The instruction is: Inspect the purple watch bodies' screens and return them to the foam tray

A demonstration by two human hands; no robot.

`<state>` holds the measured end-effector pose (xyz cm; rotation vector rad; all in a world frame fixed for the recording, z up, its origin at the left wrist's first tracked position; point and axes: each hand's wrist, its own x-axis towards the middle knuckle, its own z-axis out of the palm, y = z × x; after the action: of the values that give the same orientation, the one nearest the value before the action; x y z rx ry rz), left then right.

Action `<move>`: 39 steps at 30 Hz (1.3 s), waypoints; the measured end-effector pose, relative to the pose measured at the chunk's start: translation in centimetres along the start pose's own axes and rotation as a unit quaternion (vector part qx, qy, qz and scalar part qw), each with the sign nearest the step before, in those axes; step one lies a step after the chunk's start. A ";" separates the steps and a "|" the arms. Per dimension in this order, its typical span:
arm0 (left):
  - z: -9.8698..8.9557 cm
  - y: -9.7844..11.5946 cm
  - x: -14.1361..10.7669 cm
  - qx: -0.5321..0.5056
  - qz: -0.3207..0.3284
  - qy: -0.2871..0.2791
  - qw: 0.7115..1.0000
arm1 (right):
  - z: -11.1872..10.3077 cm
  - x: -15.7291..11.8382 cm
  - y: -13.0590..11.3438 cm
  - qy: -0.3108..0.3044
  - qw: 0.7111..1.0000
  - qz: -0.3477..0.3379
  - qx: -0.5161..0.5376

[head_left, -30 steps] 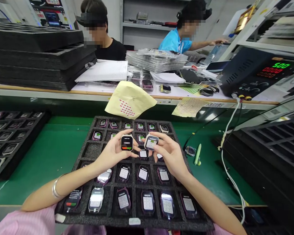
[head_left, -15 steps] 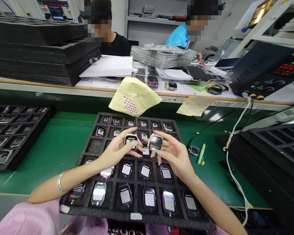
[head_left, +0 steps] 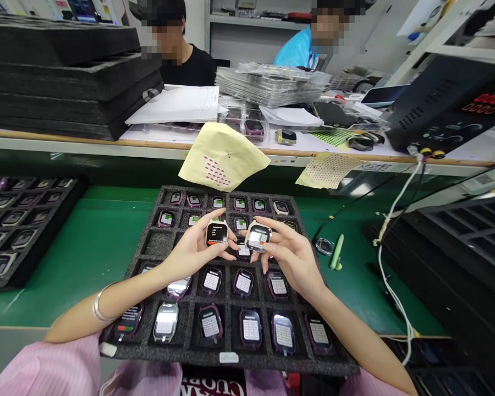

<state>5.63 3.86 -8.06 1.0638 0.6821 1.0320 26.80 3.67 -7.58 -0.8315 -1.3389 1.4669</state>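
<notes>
My left hand (head_left: pixel 192 250) holds a cream-cased smartwatch body (head_left: pixel 216 232) with a dark screen showing a red bar. My right hand (head_left: pixel 291 256) holds a second watch body (head_left: pixel 258 237) with a light screen, tilted toward me. Both watches hover side by side above the middle of a black foam tray (head_left: pixel 148 245). The tray's pockets hold several watch bodies with lit screens; one in the front row (head_left: pixel 251 329) shows a white table. A silver bracelet (head_left: pixel 98 302) circles my left wrist.
The tray rests on a green mat (head_left: pixel 94 242). Another filled foam tray (head_left: pixel 12 231) lies at left, stacked empty trays (head_left: pixel 66 82) behind it. A green pen (head_left: pixel 337 252) and white cable (head_left: pixel 390 231) lie right. Two persons sit behind the far bench; a power supply (head_left: pixel 449 110) stands at right.
Both hands stayed above the tray's middle, turning the watches slightly. The left watch's screen changed from a light list to a dark screen with a red bar. The view shifted a little.
</notes>
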 end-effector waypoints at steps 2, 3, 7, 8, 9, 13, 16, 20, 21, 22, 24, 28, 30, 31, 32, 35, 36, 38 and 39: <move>0.0 0.1 0.0 0.005 -0.001 -0.001 1.000 | 0.1 0.0 0.2 0.012 1.000 -0.001 -0.012; 0.0 0.1 -0.1 0.007 -0.001 -0.004 1.000 | 0.1 0.0 0.2 0.021 1.000 -0.002 -0.022; 0.0 0.3 -0.2 0.009 0.007 -0.019 1.000 | 0.4 0.0 0.4 0.042 0.998 0.004 -0.056; 0.0 0.3 -0.2 0.010 0.010 -0.022 1.000 | 0.4 0.0 0.4 0.040 0.998 0.006 -0.058; -0.1 0.2 -0.2 0.013 0.013 -0.023 1.000 | 0.4 0.0 0.4 0.037 0.998 0.008 -0.057; -0.2 -0.1 -0.1 0.027 0.030 -0.021 0.999 | 0.2 0.0 0.4 0.015 0.999 0.009 -0.037; -0.3 -0.2 -0.1 0.030 0.032 -0.025 0.999 | 0.0 -0.1 0.4 0.004 1.000 0.009 -0.029; -0.2 -0.1 -0.2 0.037 0.032 -0.025 0.999 | 0.1 -0.2 0.4 0.001 1.000 0.018 -0.025; -0.2 0.0 -0.2 0.039 0.032 -0.021 0.998 | 0.2 -0.2 0.4 -0.001 1.000 0.020 -0.022; -0.1 0.0 -0.2 0.042 0.032 -0.016 0.999 | 0.2 -0.2 0.3 -0.003 1.000 0.021 -0.019; -0.1 0.0 -0.1 0.044 0.030 -0.004 0.999 | 0.3 -0.3 0.3 -0.008 1.000 0.025 -0.016; -0.1 -0.1 0.0 0.044 0.017 0.010 0.999 | 0.2 -0.3 0.4 -0.015 0.999 0.027 -0.017; -0.2 -0.1 0.0 0.042 0.013 0.015 0.999 | 0.2 -0.3 0.4 -0.025 0.999 0.024 -0.014; -0.2 -0.1 0.0 0.038 0.013 0.016 0.999 | 0.3 -0.3 0.3 -0.031 0.999 0.022 -0.012; -0.2 0.0 0.0 0.031 0.013 0.017 0.999 | 0.3 -0.3 0.3 -0.036 0.999 0.022 -0.010; -0.3 0.1 -0.1 0.004 0.012 0.000 1.000 | 0.6 -0.3 0.2 -0.033 0.999 0.028 -0.026; -0.4 0.1 -0.1 -0.004 0.012 -0.009 1.000 | 0.7 -0.3 0.1 -0.025 0.999 0.029 -0.038; -0.4 0.0 -0.1 -0.010 0.012 -0.017 1.000 | 0.9 -0.3 0.0 -0.010 0.998 0.030 -0.060; -0.5 -0.1 -0.1 -0.011 0.012 -0.016 1.000 | 0.9 -0.3 -0.1 -0.005 0.997 0.030 -0.068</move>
<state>5.19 3.92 -8.28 1.0700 0.6317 1.0386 26.08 3.04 -7.40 -0.9591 -1.4443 1.4393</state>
